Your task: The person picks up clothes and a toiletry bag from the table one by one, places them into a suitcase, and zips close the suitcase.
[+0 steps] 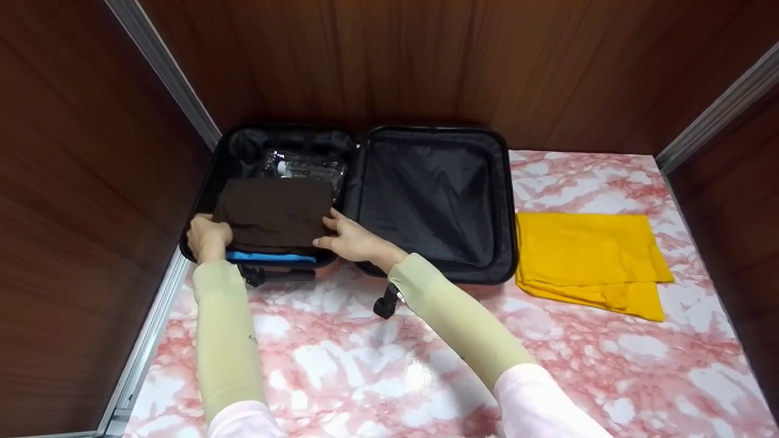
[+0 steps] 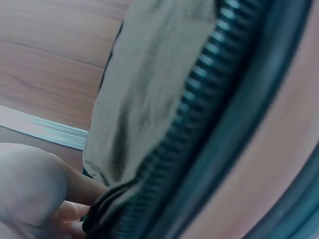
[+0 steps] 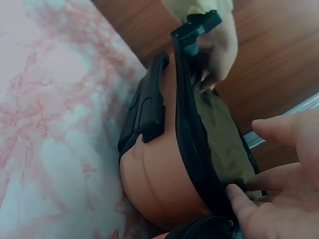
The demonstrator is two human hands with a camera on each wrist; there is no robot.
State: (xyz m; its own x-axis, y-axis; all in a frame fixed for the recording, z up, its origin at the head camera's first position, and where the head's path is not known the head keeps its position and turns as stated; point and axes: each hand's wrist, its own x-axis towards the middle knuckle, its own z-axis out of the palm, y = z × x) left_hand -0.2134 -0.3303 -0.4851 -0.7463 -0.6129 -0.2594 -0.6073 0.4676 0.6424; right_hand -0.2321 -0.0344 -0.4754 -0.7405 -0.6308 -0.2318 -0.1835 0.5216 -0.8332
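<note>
A folded dark brown cloth (image 1: 274, 213) lies in the left half of an open suitcase (image 1: 210, 176). My left hand (image 1: 209, 236) is at its near left corner, fingers reaching down beside the suitcase wall. In the left wrist view, fingers (image 2: 82, 189) touch the cloth's edge near the zipper (image 2: 184, 107); the fingertips are partly hidden. At the cloth's right side, my right hand (image 1: 356, 240) has its fingers extended and spread. The right wrist view shows those fingers (image 3: 241, 201) at the rim and the thumb apart. A blue item (image 1: 271, 257) shows below the cloth's near edge.
Clear plastic packaging (image 1: 304, 167) sits behind the brown cloth. The suitcase's right half, a black-lined lid (image 1: 435, 198), lies flat. A folded yellow cloth (image 1: 587, 258) is on the marbled floor (image 1: 353, 365) to the right. Wooden panels (image 1: 426, 67) enclose the back and sides.
</note>
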